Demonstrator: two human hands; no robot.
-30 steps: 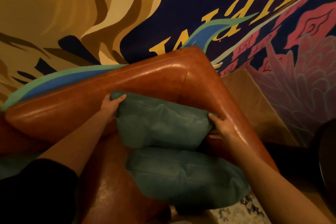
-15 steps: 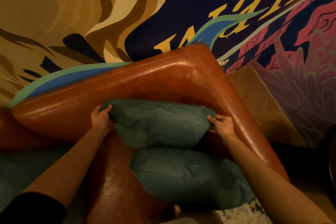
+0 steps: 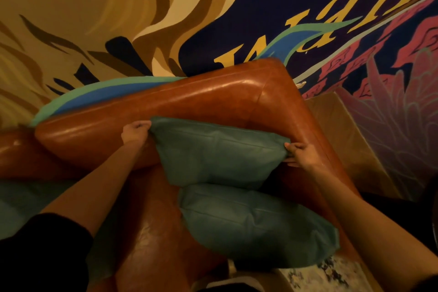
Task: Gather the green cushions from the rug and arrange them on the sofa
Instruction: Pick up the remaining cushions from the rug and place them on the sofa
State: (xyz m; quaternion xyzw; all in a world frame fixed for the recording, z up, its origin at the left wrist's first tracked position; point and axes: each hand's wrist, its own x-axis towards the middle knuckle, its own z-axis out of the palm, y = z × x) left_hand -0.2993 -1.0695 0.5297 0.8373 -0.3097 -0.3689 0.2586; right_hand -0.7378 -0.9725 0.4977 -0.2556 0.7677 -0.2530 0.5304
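A green cushion stands against the corner of the brown leather sofa, leaning on the backrest. My left hand pinches its upper left corner. My right hand grips its right corner by the sofa arm. A second green cushion lies in front of it on the seat, partly over the seat's front edge. More green fabric, perhaps another cushion, shows at the far left on the seat.
A painted mural wall rises right behind the sofa. A tan box-like surface stands to the right of the sofa arm. A patterned rug shows at the bottom.
The upper cushion has been pushed back and stood higher against the backrest. Both hands moved with it and now grip its top corners.
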